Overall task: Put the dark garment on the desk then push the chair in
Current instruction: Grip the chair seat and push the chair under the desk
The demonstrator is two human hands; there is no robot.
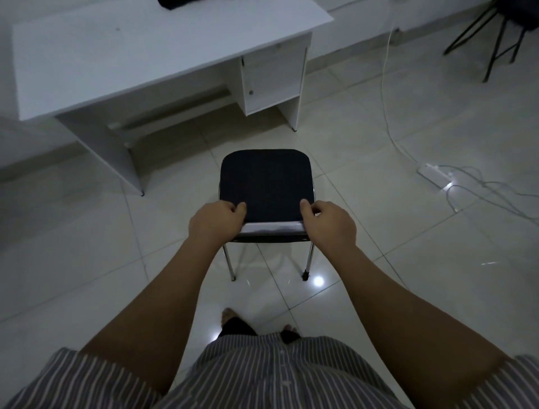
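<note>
The chair (265, 181) has a dark padded seat and chrome legs, and stands on the tiled floor in front of the white desk (116, 55), apart from it. My left hand (215, 222) grips the left end of the chair's backrest top. My right hand (329, 223) grips the right end. The dark garment (178, 3) lies on the far edge of the desk top, mostly cut off by the frame's upper border.
The desk has a cupboard section (271, 76) on its right side and open leg room on the left. A white power strip (434, 172) with cables lies on the floor at right. Black metal legs of another stand (495, 43) are at far right.
</note>
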